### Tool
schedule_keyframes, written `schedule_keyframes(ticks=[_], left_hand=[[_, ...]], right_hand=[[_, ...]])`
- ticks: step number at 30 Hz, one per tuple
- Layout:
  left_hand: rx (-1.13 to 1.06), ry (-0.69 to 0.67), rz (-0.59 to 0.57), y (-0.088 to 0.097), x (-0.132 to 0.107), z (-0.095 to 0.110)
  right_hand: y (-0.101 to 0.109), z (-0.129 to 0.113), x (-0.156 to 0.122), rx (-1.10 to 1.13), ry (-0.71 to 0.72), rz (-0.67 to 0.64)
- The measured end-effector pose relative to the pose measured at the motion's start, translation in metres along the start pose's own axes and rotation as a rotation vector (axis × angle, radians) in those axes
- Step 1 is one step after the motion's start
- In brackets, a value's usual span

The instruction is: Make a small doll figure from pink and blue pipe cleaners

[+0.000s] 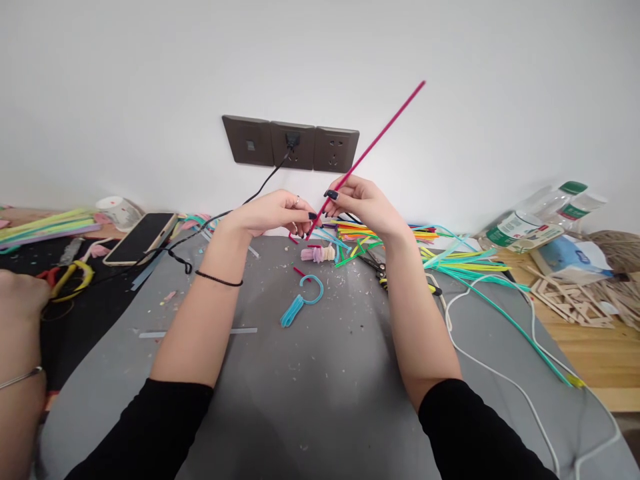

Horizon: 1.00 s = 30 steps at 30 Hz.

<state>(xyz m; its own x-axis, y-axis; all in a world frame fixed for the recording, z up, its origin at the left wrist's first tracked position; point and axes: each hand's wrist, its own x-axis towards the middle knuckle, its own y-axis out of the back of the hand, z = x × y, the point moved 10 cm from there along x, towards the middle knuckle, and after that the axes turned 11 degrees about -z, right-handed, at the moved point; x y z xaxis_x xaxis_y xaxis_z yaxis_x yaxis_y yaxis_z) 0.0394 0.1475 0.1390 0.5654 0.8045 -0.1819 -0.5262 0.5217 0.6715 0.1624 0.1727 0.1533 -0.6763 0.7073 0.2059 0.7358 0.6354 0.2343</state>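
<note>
A: We have the stem (375,143) up in the air, a long magenta line slanting high to the right in front of the wall (475,113)!

B: And we see who has it: the right hand (363,200), thumb and finger closed in a pinch on its lower half.

A: What about the left hand (280,212)?

B: It's right down by the bottom end, fingers curled and nearly together, thumb at the stem. Whether it's actually gripping, we can't tell.

A: Below them on the mat (310,400), we spot a lilac and cream bundle (317,254), and nearer us a blue hook (291,311) lying flat.

B: Over to the right we've got the pliers (381,270), partly behind the forearm, and a loose white cable (493,363).

A: Far left, we see a phone (141,239) with a paper cup (117,213) just behind it.

B: And at our left edge, a co-worker's hand (20,293) beside yellow-handled scissors (75,280)!
</note>
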Motion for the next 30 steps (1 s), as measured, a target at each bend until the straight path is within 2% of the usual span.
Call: schedule_keyframes(ticks=[9,12,16,19,23,30], left_hand=[[-0.009,0.019,0.128,0.008,0.007,-0.008],[-0.069,-0.003,0.106,0.005,0.009,-0.011],[-0.367,-0.093,0.019,-0.003,0.013,-0.016],[-0.513,-0.125,-0.035,-0.008,0.015,-0.018],[-0.562,-0.113,-0.045,-0.011,0.019,-0.021],[-0.550,-0.085,0.032,-0.006,0.017,-0.019]], right_hand=[[0.021,-0.001,-0.004,-0.009,0.017,0.141],[0.023,-0.003,-0.006,-0.006,0.028,0.150],[0.024,-0.004,-0.006,-0.013,0.037,0.160],[0.027,-0.003,-0.006,-0.013,0.034,0.181],[0.026,-0.004,-0.006,-0.014,0.036,0.189],[0.015,-0.001,-0.002,-0.113,-0.005,0.134]])
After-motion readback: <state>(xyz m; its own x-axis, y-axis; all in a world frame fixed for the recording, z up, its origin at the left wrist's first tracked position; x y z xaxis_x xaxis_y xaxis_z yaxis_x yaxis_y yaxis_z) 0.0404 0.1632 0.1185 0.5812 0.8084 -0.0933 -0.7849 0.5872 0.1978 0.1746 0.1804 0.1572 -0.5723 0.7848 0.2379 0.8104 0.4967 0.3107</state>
